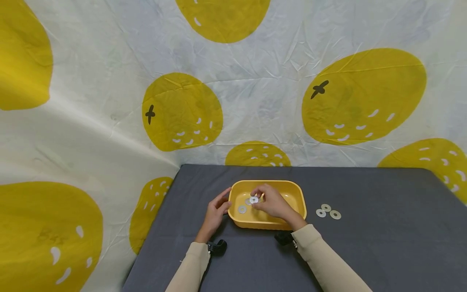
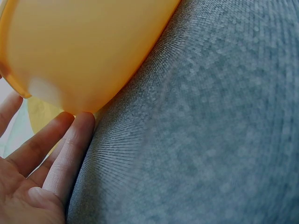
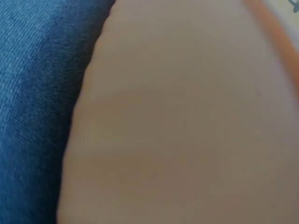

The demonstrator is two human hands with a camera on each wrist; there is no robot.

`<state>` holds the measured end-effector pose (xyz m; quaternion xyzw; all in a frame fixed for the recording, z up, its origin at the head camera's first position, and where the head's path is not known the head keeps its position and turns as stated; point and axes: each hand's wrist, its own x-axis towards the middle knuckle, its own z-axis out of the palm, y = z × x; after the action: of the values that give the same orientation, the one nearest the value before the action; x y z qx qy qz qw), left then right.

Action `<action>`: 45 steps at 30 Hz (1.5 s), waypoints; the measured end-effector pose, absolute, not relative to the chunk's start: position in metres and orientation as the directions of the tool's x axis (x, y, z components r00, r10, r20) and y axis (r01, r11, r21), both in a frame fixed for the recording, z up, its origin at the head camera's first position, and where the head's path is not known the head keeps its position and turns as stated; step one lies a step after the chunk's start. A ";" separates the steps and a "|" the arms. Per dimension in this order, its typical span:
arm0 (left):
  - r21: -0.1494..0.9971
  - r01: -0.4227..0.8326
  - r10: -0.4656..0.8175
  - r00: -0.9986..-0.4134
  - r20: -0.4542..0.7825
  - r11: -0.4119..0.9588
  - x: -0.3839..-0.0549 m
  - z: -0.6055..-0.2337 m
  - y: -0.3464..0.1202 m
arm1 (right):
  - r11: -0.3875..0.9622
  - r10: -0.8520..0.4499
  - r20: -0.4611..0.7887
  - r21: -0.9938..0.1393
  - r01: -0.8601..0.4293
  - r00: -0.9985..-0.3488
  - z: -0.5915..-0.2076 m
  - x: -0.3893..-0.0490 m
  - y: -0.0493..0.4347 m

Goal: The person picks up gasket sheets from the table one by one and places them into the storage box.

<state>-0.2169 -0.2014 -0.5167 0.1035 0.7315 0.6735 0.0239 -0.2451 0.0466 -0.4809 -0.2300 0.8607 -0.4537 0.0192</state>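
Washers (image 1: 242, 209) lie in the yellow tray (image 1: 255, 224); three loose washers (image 1: 321, 213) sit right of it. Right hand (image 1: 274, 205) pinches one washer (image 1: 253, 200) inside; left hand (image 1: 215, 213), fingers extended, touches the tray's left end, presumably to prevent sliding.

Soft, even light fills the head view, a pale sheen streaking the curtain (image 1: 95, 126) toward nine o'clock. The right wrist view is dim, the tray (image 3: 177, 130) smoothly out of focus.
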 end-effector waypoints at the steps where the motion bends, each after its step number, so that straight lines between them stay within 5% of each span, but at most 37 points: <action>1: 0.990 0.118 0.180 -0.978 0.104 0.073 -0.217 -0.516 -0.201 | 0.479 -0.419 0.174 -0.791 -0.380 -0.891 -0.483 -0.246 0.045; 16: 0.991 0.108 0.125 -0.987 0.098 0.075 -0.233 -0.540 -0.202 | 0.529 -0.424 0.088 -0.784 -0.325 -0.901 -0.492 -0.256 0.037; 45: 0.994 0.095 0.175 -0.981 0.086 0.044 -0.218 -0.514 -0.202 | 0.614 -0.412 0.014 -0.735 -0.288 -0.911 -0.501 -0.256 0.032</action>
<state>-0.2179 -0.2015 -0.5137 0.0935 0.7220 0.6849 0.0290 -0.2555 0.0322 -0.5013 -0.1956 0.8949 -0.3934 0.0783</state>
